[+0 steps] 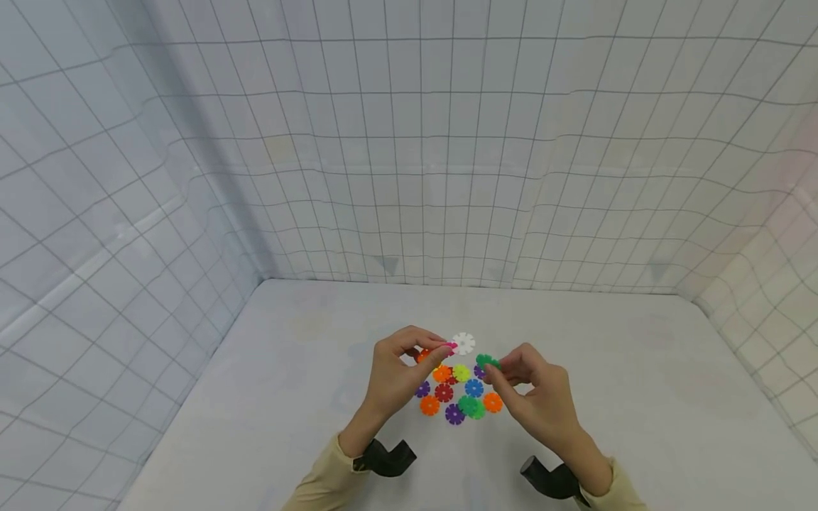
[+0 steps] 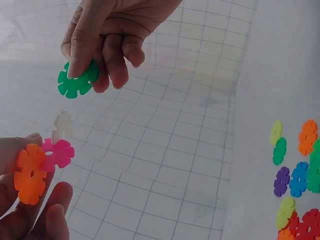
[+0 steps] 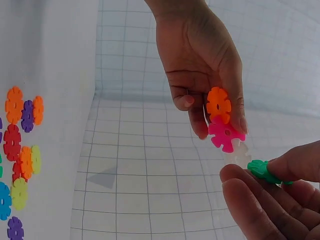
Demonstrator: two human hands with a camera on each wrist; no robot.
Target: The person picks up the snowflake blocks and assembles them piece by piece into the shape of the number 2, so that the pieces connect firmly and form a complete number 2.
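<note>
Between thumb and fingers, my left hand (image 1: 402,372) pinches a short chain of notched plastic snowflake discs. The chain joins an orange disc (image 3: 217,96), a pink disc (image 3: 218,132) and a white disc (image 1: 464,343), the white one at the end toward the other hand. My right hand (image 1: 543,397) pinches a green snowflake disc (image 2: 75,88) by its edge. In the right wrist view the green disc is close beside the white disc, whose lower part is hidden behind the right fingertips. Both hands are raised over the loose discs.
Several loose snowflake discs lie on the white table (image 1: 307,369) below the hands, among them a red disc (image 1: 444,392), a blue disc (image 1: 474,387), a purple disc (image 1: 455,414) and an orange disc (image 1: 493,402). Gridded white sheeting (image 1: 447,177) surrounds the table at the back and sides.
</note>
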